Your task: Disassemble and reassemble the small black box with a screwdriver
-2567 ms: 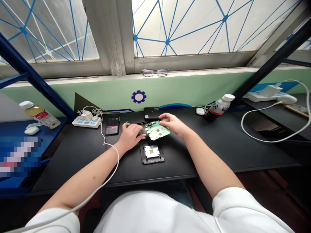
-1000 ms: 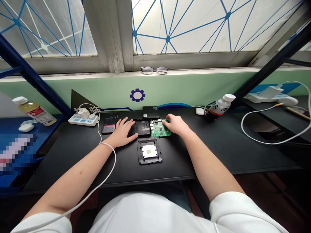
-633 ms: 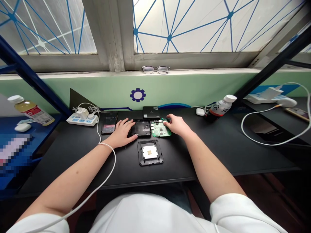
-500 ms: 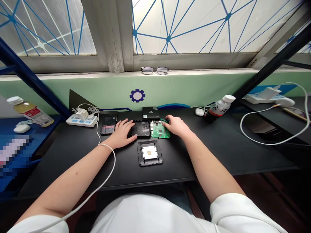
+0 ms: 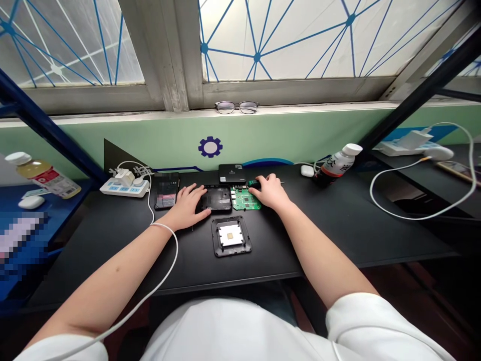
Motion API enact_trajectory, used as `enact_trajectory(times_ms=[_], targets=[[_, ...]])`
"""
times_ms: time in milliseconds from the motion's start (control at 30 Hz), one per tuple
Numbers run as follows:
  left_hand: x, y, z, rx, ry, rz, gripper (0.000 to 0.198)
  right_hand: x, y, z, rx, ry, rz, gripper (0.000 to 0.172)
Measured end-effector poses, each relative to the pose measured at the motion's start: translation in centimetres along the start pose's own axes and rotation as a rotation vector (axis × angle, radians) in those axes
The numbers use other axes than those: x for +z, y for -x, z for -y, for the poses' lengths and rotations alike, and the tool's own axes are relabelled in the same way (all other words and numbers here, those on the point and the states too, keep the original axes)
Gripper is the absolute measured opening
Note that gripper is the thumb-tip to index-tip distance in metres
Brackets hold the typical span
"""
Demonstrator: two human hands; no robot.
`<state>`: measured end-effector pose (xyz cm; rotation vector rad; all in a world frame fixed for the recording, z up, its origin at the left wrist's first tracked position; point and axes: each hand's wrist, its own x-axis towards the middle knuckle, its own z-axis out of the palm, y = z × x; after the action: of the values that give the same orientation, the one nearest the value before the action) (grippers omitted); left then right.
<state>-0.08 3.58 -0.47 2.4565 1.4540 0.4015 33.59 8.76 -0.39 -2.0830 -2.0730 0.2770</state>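
Observation:
My left hand (image 5: 185, 206) lies with fingers spread at the left edge of an opened black plastic case (image 5: 217, 199), thumb near its front corner. My right hand (image 5: 273, 192) is closed around a screwdriver (image 5: 254, 184); its green and black handle shows at the fingertips, and a thin shaft sticks out to the right. Just below that handle, a green circuit board (image 5: 246, 199) lies flat against the case's right side. In front sits a black square cover (image 5: 231, 236) with a silvery metal plate on it. A flat black box (image 5: 232, 174) stands behind the case.
A phone (image 5: 166, 191) and a white power strip (image 5: 125, 187) are left of my left hand. A white cable (image 5: 176, 255) crosses over my left forearm. Towards the right stands a dark drink bottle (image 5: 337, 164) beside a white earbud case (image 5: 307, 171). Glasses (image 5: 236, 107) rest on the sill.
My right hand has lifted slightly off the circuit board's right edge, and the screwdriver now shows in it, shaft to the right. My left hand stays put. The view has shifted slightly.

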Motion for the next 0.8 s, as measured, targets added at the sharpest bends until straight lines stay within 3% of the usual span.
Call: enact_trajectory(times_ms=[267,600,800], targets=[[0.0,-0.1,-0.1,-0.019,0.006,0.005,0.076,0.8,-1.0,-0.4,-0.013,0.021,-0.090,0.039],[0.2,-0.2,0.2,-0.101,0.047,-0.002,0.092,1.2,-1.9,-0.8,0.012,-0.021,-0.092,0.036],[-0.2,0.2,0.1,-0.021,0.030,-0.015,0.085,1.1,-1.8,-0.7,0.019,-0.070,-0.114,0.033]])
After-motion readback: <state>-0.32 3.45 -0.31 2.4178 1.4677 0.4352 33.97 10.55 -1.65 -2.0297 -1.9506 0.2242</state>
